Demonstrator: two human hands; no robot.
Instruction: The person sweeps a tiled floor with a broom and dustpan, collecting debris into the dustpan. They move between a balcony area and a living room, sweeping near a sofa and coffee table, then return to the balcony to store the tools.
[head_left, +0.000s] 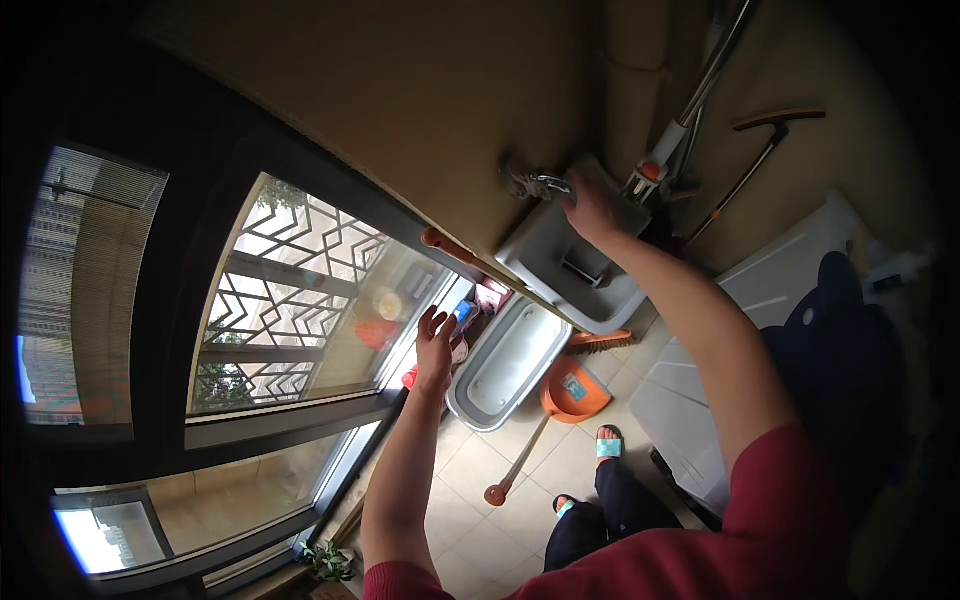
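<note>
My right hand (592, 206) reaches over the grey sink basin (525, 247), close to the metal tap (553, 183) on the wall; its fingertips are dark, and whether they grip anything is unclear. A dark drain fitting or small rack (585, 271) lies in the basin. My left hand (435, 346) is raised by the window sill with fingers apart, holding nothing visible. Behind it are a blue packet (463, 310) and a red item (409, 377). Below and between the hands, a white and grey plastic tub (504, 371) stands on the floor.
A broom with an orange handle (448, 244) leans across the basin's edge. An orange dustpan (576, 391) lies on the tiles near my feet. A mop (664, 146) and a squeegee (750, 176) stand by the wall. White appliance-like surfaces (679, 420) are at the right, a potted plant (328, 561) at lower left.
</note>
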